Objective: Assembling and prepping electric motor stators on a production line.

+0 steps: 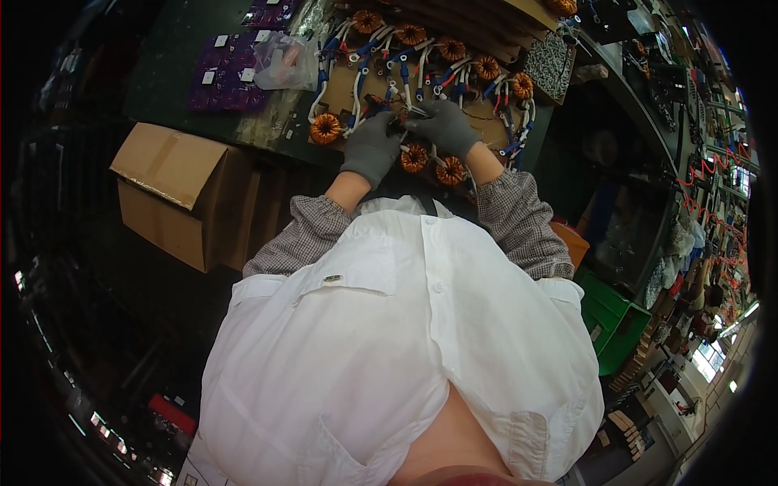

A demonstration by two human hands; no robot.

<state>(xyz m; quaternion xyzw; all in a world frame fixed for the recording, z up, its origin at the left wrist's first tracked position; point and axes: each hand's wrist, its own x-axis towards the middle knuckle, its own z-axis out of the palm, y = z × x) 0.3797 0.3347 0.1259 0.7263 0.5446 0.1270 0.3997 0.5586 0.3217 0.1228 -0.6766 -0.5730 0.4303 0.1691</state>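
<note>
My left hand and my right hand, both in grey gloves, come together over a brown cardboard sheet on the bench. Their fingers are closed around a small dark part with wires between them, too small and covered to name. A thin metallic piece shows at the right fingertips. Copper-wound ring coils with white leads and blue-sleeved ring terminals lie around the hands. One coil rests left of my left hand, and another coil lies below my right hand. More coils, such as this one, form an arc beyond.
Purple packs and a clear plastic bag lie at the bench's left. A box of small metal parts stands at the far right. Cardboard cartons stand lower left; a green crate sits lower right.
</note>
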